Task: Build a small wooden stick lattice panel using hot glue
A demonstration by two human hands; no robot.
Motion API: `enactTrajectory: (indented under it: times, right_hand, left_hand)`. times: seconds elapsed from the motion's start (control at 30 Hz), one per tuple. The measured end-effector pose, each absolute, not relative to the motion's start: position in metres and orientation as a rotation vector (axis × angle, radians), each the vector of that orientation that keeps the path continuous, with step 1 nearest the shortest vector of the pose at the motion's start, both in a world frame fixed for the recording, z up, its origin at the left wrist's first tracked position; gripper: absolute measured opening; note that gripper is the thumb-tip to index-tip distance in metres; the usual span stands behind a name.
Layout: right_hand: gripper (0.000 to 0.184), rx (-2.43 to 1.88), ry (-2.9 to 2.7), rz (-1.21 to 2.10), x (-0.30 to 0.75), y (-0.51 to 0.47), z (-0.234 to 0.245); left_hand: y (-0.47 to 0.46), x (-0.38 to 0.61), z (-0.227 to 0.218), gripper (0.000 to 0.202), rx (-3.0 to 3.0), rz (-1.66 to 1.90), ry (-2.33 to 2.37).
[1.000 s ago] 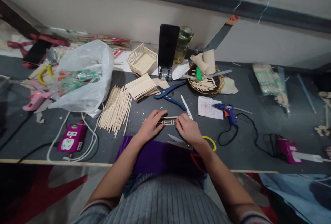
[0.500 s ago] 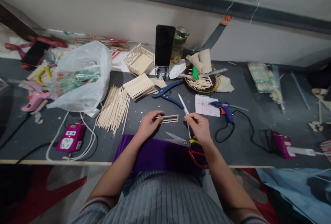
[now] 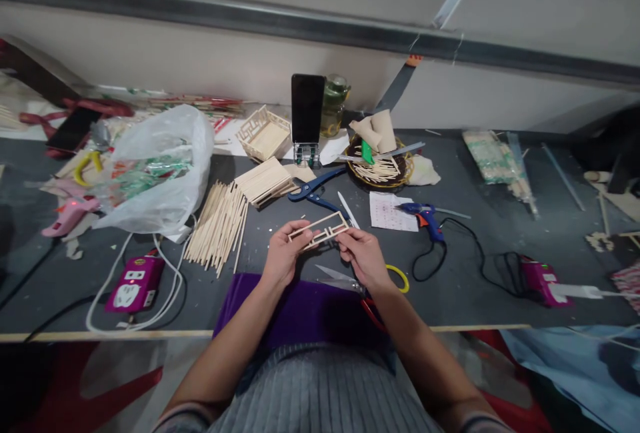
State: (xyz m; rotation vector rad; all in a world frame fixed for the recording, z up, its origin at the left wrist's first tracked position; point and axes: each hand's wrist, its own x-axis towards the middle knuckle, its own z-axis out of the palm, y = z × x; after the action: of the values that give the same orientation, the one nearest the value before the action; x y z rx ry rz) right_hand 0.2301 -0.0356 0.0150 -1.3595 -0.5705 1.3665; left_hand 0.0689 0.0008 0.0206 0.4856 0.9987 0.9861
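Observation:
Between my hands is a small rectangular wooden stick frame (image 3: 327, 218) with short crosspieces inside, tilted up to the right. My left hand (image 3: 286, 253) pinches its left end, thumb on the near side. My right hand (image 3: 364, 256) grips the right end with its fingertips. Scissors (image 3: 345, 280) with yellow and red handles lie below, partly hidden by my right hand and forearm. Just beyond the frame lie a white pen (image 3: 347, 208) and a blue cutter (image 3: 317, 194). A pile of loose wooden sticks (image 3: 215, 226) is left of my left hand.
A stick-built tray (image 3: 265, 136) and an upright phone (image 3: 307, 110) stand at the back. Right of them is a basket of short sticks (image 3: 380, 173). A blue glue gun (image 3: 425, 213) trails its cord to the right. A plastic bag (image 3: 195, 173) and purple power box (image 3: 135, 283) sit left.
My right hand has moved left from the pen and a thin stick to grip the frame's right end. The frame is now raised and tilted between both hands. The view has shifted slightly.

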Motion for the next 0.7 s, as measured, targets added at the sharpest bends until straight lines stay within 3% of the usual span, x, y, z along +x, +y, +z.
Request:
enactTrajectory:
  times: [0.7]
  right_hand:
    - [0.021, -1.312, -0.575, 1.386, 0.239, -0.041, 0.024]
  left_hand:
    - [-0.01, 0.075, 0.03, 0.043, 0.611, 0.973, 1.029]
